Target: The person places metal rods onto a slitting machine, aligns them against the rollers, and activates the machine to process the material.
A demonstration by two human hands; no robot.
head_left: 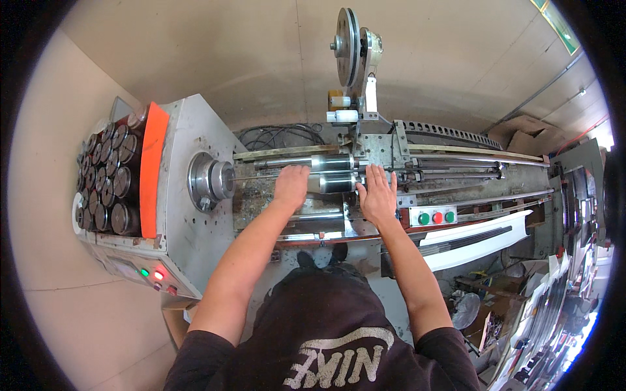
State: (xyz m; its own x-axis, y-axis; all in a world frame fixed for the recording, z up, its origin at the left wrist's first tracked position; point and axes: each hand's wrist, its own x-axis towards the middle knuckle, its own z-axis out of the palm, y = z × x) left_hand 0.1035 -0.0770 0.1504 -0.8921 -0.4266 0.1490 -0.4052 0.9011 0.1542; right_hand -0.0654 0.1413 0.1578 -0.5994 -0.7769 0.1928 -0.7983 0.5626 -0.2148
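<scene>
My left hand is closed around a thin metal rod that runs from the round steel chuck, right by the left end of a silver and black metal cylinder. The fingers hide where rod and cylinder meet. My right hand lies with fingers stretched out over the cylinder's right end and the sliding carriage, the thumb beside the cylinder. A second silver and black cylinder lies parallel just behind.
Left stands the grey machine head with lit buttons, an orange panel and stacked dark round pieces. A pulley wheel rises behind the bed. A button box and a white trough of rods sit at right.
</scene>
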